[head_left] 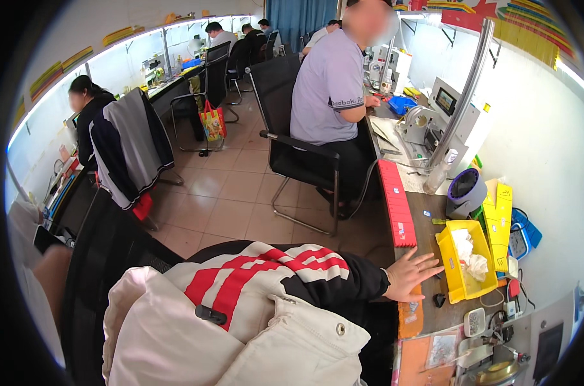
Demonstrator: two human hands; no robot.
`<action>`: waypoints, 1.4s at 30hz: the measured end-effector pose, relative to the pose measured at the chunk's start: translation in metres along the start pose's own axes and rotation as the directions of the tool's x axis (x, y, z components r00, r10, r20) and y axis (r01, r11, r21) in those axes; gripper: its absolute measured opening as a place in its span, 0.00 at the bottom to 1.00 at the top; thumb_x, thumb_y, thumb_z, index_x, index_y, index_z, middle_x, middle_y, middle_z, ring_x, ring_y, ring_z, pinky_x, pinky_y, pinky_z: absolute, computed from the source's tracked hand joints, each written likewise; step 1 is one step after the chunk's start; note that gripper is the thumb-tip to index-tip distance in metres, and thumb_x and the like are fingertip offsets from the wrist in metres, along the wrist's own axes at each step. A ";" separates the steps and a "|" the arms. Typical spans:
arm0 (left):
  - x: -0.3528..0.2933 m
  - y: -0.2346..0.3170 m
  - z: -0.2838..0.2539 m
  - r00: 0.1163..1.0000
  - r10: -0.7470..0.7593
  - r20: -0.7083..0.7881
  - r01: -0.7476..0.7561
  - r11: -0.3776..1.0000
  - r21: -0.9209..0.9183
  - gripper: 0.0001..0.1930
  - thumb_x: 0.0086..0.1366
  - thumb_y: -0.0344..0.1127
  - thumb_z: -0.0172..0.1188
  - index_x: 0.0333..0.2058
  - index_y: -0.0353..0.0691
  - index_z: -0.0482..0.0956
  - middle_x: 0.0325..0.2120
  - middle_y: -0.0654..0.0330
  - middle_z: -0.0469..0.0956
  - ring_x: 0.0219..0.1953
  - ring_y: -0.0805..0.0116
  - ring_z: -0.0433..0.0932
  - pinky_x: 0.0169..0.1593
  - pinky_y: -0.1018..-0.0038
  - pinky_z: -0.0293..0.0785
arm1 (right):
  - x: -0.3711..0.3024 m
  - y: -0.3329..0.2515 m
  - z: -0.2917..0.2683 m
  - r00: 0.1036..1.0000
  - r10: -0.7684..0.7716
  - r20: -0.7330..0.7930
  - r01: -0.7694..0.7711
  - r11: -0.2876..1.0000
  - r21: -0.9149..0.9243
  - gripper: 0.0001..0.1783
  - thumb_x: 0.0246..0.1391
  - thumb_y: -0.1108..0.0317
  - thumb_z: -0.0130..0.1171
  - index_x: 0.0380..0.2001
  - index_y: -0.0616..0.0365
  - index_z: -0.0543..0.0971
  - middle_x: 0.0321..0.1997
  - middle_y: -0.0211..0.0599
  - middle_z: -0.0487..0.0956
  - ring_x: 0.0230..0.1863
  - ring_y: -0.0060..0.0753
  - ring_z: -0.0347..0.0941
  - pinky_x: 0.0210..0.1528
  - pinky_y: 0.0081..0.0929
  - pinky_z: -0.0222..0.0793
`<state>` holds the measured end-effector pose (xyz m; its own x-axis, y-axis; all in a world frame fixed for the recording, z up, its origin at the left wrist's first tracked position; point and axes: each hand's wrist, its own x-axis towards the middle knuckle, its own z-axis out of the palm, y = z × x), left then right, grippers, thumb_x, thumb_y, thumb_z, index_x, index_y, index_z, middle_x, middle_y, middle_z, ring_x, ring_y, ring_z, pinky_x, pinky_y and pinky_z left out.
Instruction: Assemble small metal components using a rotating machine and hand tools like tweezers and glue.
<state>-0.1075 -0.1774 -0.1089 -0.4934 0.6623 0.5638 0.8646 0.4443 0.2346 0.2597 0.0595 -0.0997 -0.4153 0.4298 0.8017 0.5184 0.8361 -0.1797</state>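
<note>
On the far left, a person (84,119) sits near a chair with a grey and dark jacket (136,132) over its back. Next, a bright red bag (213,122) hangs by another chair. Then a person in a light purple shirt (324,96) sits at the desk (427,231). A long red strip (397,202) lies along the desk's front edge. It is long and thin, and its long way runs from the hand up the desk, leaning a bit left at the far end. The left hand (407,278) is at its near end, fingers spread wide and pointing right; I see nothing held, but the palm is hidden. The right hand is out of sight, so I can't tell its grip. Just beside the left hand are a small black bit (439,300) and a yellow bin (447,257) with crumpled white paper (477,267).
</note>
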 end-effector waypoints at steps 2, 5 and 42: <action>-0.001 -0.001 -0.002 1.000 -0.001 0.003 0.001 1.000 0.012 0.46 0.58 0.56 0.60 0.70 0.43 0.53 0.66 0.48 0.60 0.71 0.51 0.54 0.68 0.38 0.44 | 0.001 -0.003 0.001 1.000 0.002 -0.006 -0.002 1.000 0.019 0.19 0.55 0.62 0.69 0.44 0.66 0.81 0.38 0.50 0.82 0.35 0.44 0.81 0.37 0.34 0.80; -0.002 -0.001 -0.001 1.000 -0.016 0.015 0.017 1.000 -0.018 0.47 0.57 0.55 0.62 0.70 0.45 0.53 0.67 0.49 0.59 0.72 0.51 0.52 0.69 0.38 0.41 | 0.002 -0.003 -0.001 1.000 0.021 -0.001 -0.021 0.997 0.073 0.18 0.56 0.63 0.68 0.44 0.66 0.81 0.39 0.49 0.82 0.35 0.43 0.81 0.37 0.34 0.80; 0.124 0.134 0.028 0.626 0.335 0.705 0.708 0.135 -0.693 0.15 0.74 0.42 0.50 0.51 0.38 0.75 0.33 0.63 0.78 0.30 0.78 0.76 0.30 0.81 0.71 | 0.117 -0.108 0.025 0.571 0.285 0.770 -0.803 -0.002 0.596 0.18 0.67 0.66 0.52 0.56 0.62 0.72 0.41 0.31 0.78 0.31 0.16 0.70 0.33 0.17 0.66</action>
<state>-0.0553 -0.0185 -0.0301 -0.0866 0.9882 -0.1266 -0.1666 0.1109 0.9798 0.1365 0.0278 -0.0001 -0.6650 0.7462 -0.0320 -0.1131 -0.1430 -0.9832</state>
